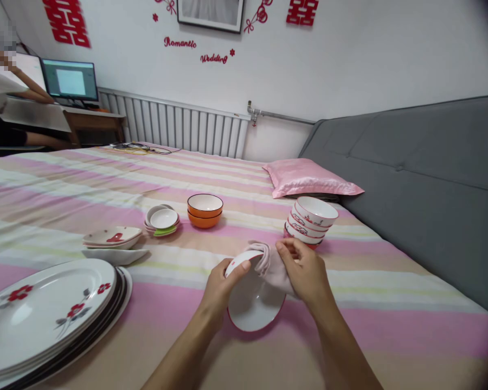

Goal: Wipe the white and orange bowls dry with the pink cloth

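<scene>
My left hand (222, 286) grips the rim of a white bowl with a red edge (252, 306), tilted so its underside faces me. My right hand (305, 268) pinches a pale pink cloth (272, 265) pressed over the bowl's upper right rim. Both hands hover just above the striped bedspread (390, 309). Right behind my right hand stands a leaning stack of white bowls with red patterns (311, 219).
Two stacked orange bowls (204, 210), small saucers (162, 221), square dishes (111, 238) and large floral oval plates (49, 309) lie to the left. A pink pillow (309, 177) rests by the grey headboard (427, 179). A person sits at a desk (8, 103) far left.
</scene>
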The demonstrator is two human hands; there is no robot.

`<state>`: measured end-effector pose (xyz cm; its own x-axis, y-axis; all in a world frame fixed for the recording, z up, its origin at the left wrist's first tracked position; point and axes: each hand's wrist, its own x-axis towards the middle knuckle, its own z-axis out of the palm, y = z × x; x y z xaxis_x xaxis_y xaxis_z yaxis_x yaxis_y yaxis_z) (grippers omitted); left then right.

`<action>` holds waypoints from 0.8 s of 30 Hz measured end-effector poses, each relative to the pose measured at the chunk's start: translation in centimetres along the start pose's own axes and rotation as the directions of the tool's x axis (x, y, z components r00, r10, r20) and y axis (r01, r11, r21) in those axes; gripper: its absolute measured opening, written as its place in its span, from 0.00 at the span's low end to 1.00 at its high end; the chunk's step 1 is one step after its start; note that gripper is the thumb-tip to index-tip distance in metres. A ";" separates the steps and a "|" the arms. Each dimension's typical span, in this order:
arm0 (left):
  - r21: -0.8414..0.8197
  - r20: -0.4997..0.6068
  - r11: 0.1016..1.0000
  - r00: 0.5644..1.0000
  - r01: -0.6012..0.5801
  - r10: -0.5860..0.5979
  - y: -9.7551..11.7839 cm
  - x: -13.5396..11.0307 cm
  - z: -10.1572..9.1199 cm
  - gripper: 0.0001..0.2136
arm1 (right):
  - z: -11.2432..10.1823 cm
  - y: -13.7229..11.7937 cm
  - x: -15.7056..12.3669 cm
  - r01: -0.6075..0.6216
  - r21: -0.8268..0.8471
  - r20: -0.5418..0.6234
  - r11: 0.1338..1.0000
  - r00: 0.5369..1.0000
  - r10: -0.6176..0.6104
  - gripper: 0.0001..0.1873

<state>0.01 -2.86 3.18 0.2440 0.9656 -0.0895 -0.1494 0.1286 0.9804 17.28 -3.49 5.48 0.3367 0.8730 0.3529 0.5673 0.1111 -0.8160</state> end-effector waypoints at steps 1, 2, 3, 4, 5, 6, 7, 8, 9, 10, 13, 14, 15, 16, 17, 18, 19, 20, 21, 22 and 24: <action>0.007 -0.002 1.000 1.000 -0.006 0.006 0.0 0.0 0.0 0.29 | 0.0 0.2 0.1 0.000 0.039 -0.023 0.999 1.000 0.001 0.16; 0.017 -0.004 1.000 1.000 -0.012 0.012 0.0 0.1 0.0 0.29 | 0.1 0.3 0.2 0.001 0.080 -0.046 0.997 0.999 0.003 0.15; 0.032 -0.005 0.999 1.000 -0.018 0.018 -0.1 0.1 0.0 0.28 | 0.1 0.4 0.2 0.000 0.129 -0.070 0.992 0.998 0.009 0.14; 0.049 -0.006 0.998 1.000 -0.024 0.024 -0.1 0.1 0.0 0.28 | 0.2 0.5 0.2 0.001 0.190 -0.090 0.982 0.996 0.017 0.13; 0.068 -0.004 0.997 0.999 -0.032 0.032 -0.1 0.1 0.0 0.28 | 0.2 0.5 0.2 0.002 0.261 -0.108 0.965 0.994 0.027 0.13; 0.084 -0.001 0.996 0.999 -0.042 0.042 -0.1 0.1 0.0 0.28 | 0.3 0.5 0.2 0.004 0.336 -0.123 0.942 0.992 0.040 0.13; 0.096 0.008 0.994 0.999 -0.053 0.053 -0.1 0.0 0.1 0.28 | 0.3 0.5 0.2 0.002 0.407 -0.135 0.913 0.989 0.058 0.14; 0.102 0.023 0.993 0.998 -0.061 0.059 -0.1 0.0 0.1 0.28 | 0.4 0.4 0.2 -0.002 0.469 -0.146 0.883 0.986 0.079 0.14; 0.102 0.039 0.993 0.997 -0.063 0.060 -0.1 0.0 0.2 0.28 | 0.4 0.4 0.2 -0.008 0.516 -0.154 0.856 0.983 0.103 0.14; 0.096 0.057 0.993 0.997 -0.062 0.057 -0.1 -0.1 0.2 0.28 | 0.4 0.4 0.3 -0.017 0.547 -0.161 0.837 0.979 0.125 0.15; 0.080 0.097 0.995 0.994 -0.054 0.046 -0.2 -0.1 0.3 0.28 | 0.3 0.4 0.4 -0.042 0.510 -0.146 0.859 0.980 0.135 0.15; 0.079 0.101 0.995 0.994 -0.053 0.045 -0.2 -0.1 0.2 0.27 | 0.3 0.4 0.4 -0.048 0.461 -0.119 0.886 0.986 0.116 0.15; 0.077 0.102 0.996 0.994 -0.050 0.042 -0.2 -0.1 0.2 0.27 | 0.2 0.4 0.4 -0.046 0.403 -0.086 0.914 0.992 0.088 0.16; 0.075 0.099 0.996 0.995 -0.041 0.034 -0.2 -0.1 0.2 0.27 | 0.1 0.2 0.3 -0.032 0.348 -0.051 0.937 0.997 0.053 0.17; 0.068 0.093 0.997 0.995 -0.027 0.021 -0.2 -0.1 0.2 0.26 | -0.1 0.0 0.2 -0.003 0.300 -0.015 0.954 1.000 0.008 0.18; 0.056 0.087 0.998 0.996 -0.011 0.006 -0.2 -0.1 0.2 0.26 | -0.3 -0.3 0.1 0.042 0.257 0.026 0.966 0.998 -0.050 0.20; 0.041 0.082 0.999 0.997 0.005 -0.008 -0.2 0.0 0.2 0.25 | -0.4 -0.7 -0.1 0.102 0.215 0.083 0.971 0.989 -0.123 0.20; 0.023 0.079 1.000 0.997 0.017 -0.018 -0.2 0.0 0.2 0.25 | -0.6 -1.1 -0.2 0.171 0.176 0.152 0.969 0.968 -0.199 0.19; 0.008 0.079 1.000 0.997 0.026 -0.026 -0.2 0.0 0.2 0.25 | -0.8 -1.5 -0.4 0.239 0.138 0.233 0.961 0.935 -0.266 0.17; -0.005 0.081 0.999 0.996 0.032 -0.032 -0.2 0.0 0.2 0.25 | -1.0 -1.9 -0.6 0.297 0.106 0.305 0.949 0.899 -0.315 0.14; -0.006 0.083 0.999 0.996 0.040 -0.040 -0.2 0.0 0.1 0.26 | -1.2 -2.3 -0.8 0.372 0.049 0.382 0.927 0.851 -0.361 0.13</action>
<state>0.14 -2.87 3.02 0.3287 0.9376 -0.1134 -0.1457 0.1689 0.9748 16.59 -5.04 7.60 -0.2055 0.8838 0.4202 0.6141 0.4508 -0.6479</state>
